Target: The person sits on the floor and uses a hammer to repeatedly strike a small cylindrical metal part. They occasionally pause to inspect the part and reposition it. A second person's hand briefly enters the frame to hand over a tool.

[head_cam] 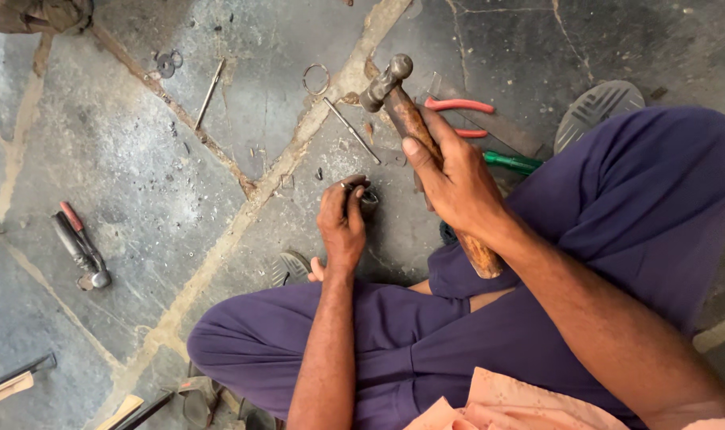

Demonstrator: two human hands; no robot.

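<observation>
Underneath, cracked grey stone floor (131,175), tool-strewn.

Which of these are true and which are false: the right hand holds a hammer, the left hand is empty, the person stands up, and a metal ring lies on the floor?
1. The right hand holds a hammer. True.
2. The left hand is empty. False: it grips a small dark metal part on the floor.
3. The person stands up. False: they sit cross-legged in purple trousers.
4. A metal ring lies on the floor. True.
</observation>
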